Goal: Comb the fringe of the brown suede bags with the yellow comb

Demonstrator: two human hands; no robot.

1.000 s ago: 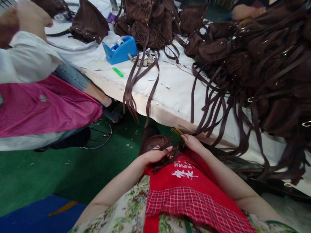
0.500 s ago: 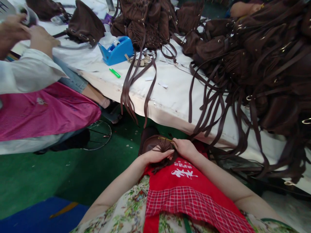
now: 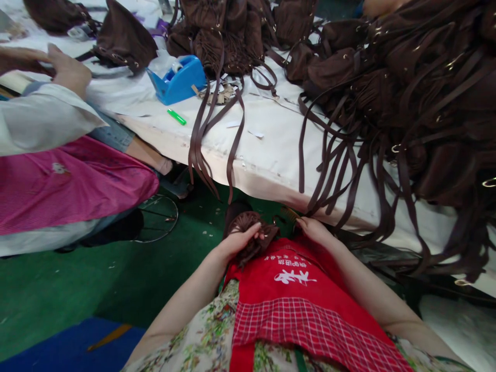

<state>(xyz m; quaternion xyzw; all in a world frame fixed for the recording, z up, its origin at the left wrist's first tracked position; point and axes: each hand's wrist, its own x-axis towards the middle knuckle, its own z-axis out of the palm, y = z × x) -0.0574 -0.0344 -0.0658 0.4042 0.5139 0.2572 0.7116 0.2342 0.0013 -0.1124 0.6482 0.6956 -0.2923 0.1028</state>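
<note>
My left hand (image 3: pixel 243 239) is closed on a small dark brown fringed bag (image 3: pixel 248 222), held over my lap at the top of the red apron (image 3: pixel 290 258). Strands of its fringe hang about my fingers. To the right of the bag, my right hand (image 3: pixel 314 230) pinches a yellowish-brown comb (image 3: pixel 289 214) by one end. The comb is apart from the fringe, and its teeth are hard to make out against the dark floor.
A white-covered table (image 3: pixel 271 165) runs across in front, with a heap of brown bags (image 3: pixel 387 93) and dangling straps at right. A blue tape dispenser (image 3: pixel 180 82) and green lighter (image 3: pixel 176 117) lie on it. A co-worker's sleeve (image 3: pixel 46 121) is at left.
My right hand has moved right with the comb, away from the bag. The bag has turned in my left hand, showing more fringe. The co-worker's hands no longer show the roll they held.
</note>
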